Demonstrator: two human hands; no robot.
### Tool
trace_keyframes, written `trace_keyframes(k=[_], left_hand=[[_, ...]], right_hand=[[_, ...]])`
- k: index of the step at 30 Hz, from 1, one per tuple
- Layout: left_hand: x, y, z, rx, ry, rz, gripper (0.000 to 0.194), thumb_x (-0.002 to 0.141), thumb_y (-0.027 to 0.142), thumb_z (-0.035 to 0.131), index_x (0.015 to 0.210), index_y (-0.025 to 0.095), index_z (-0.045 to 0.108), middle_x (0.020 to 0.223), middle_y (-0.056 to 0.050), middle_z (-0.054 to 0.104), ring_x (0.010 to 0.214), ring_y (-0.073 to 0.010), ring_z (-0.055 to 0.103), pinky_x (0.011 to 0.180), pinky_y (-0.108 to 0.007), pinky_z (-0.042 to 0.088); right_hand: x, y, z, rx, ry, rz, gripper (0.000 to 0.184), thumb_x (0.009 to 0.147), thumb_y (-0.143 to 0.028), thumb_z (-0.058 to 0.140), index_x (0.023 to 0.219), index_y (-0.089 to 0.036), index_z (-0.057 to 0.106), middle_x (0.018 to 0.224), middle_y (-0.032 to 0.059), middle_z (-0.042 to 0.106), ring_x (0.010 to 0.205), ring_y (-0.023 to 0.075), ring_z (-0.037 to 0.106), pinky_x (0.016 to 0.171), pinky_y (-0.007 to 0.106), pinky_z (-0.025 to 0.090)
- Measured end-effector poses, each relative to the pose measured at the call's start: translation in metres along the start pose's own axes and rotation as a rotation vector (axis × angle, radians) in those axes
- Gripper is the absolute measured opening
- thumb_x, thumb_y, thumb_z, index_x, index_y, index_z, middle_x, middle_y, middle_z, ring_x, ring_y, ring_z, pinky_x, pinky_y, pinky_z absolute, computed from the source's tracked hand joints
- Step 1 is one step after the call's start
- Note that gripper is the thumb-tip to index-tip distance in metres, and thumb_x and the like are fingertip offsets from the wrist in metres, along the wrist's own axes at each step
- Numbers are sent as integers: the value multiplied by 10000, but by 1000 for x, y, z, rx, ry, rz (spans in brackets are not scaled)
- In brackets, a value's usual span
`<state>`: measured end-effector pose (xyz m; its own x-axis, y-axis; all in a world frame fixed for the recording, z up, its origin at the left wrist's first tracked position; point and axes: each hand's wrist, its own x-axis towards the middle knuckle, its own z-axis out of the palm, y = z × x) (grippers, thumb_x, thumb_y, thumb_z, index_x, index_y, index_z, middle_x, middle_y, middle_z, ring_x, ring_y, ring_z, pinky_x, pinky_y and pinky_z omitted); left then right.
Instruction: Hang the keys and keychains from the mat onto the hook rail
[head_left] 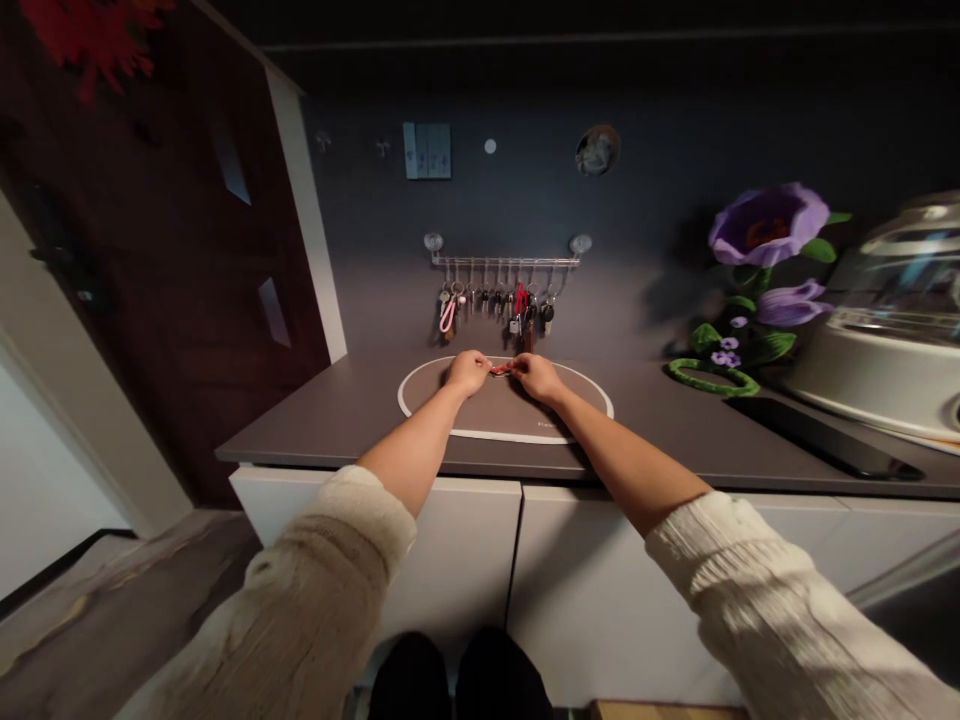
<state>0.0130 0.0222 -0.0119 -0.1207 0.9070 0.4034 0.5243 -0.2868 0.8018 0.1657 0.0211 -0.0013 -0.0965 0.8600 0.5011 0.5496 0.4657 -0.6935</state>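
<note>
My left hand (470,373) and my right hand (537,377) meet over an oval brown mat (517,410) with a pale rim. Between my fingertips is a small red item (500,371), partly hidden and too small to name. The fingers of both hands are pinched together at its two ends. Just behind and above, a clear hook rail (506,263) is fixed to the dark wall by round suckers. Several keys (497,300) hang from it, among them a pink loop (448,317) and a red cord (520,297).
To the right stand purple knitted-looking flowers (769,235) with a green ring base (712,378). A black phone-like slab (825,438) lies before a cream appliance with a clear dome (877,350). White cabinet doors (450,550) are below the counter; a dark door (165,250) is left.
</note>
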Motion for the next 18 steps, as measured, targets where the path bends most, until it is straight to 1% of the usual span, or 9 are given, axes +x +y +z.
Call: trace_keyframes(k=[5, 10, 13, 18], left_hand=[[-5, 4, -3, 211, -67, -3, 97, 656, 281, 650, 640, 185, 654, 638, -28, 627, 574, -126, 506, 591, -237, 363], [-9, 11, -6, 263, -80, 13, 51, 665, 230, 653, 637, 186, 650, 654, -32, 621, 609, -133, 515, 612, -239, 361], [-11, 13, -6, 336, -72, 83, 55, 696, 210, 625, 662, 180, 656, 697, -47, 621, 650, -145, 528, 640, -247, 367], [-12, 13, -6, 462, -43, 200, 115, 767, 205, 538, 757, 188, 652, 854, -67, 605, 759, -157, 535, 681, -248, 368]], right_hand=[[-2, -4, 0, -76, -48, -23, 147, 628, -45, 585, 618, -185, 629, 631, 16, 625, 651, 148, 541, 708, 250, 394], [-1, -2, 2, -180, -66, -36, 136, 657, -63, 565, 673, -175, 640, 703, 34, 642, 675, 155, 547, 682, 250, 392], [1, 1, 4, -157, -58, -34, 132, 650, -63, 576, 666, -179, 638, 691, 24, 643, 662, 144, 544, 675, 240, 392], [1, 2, 4, -94, -56, -34, 127, 643, -66, 592, 643, -183, 640, 658, 12, 636, 642, 136, 540, 695, 240, 393]])
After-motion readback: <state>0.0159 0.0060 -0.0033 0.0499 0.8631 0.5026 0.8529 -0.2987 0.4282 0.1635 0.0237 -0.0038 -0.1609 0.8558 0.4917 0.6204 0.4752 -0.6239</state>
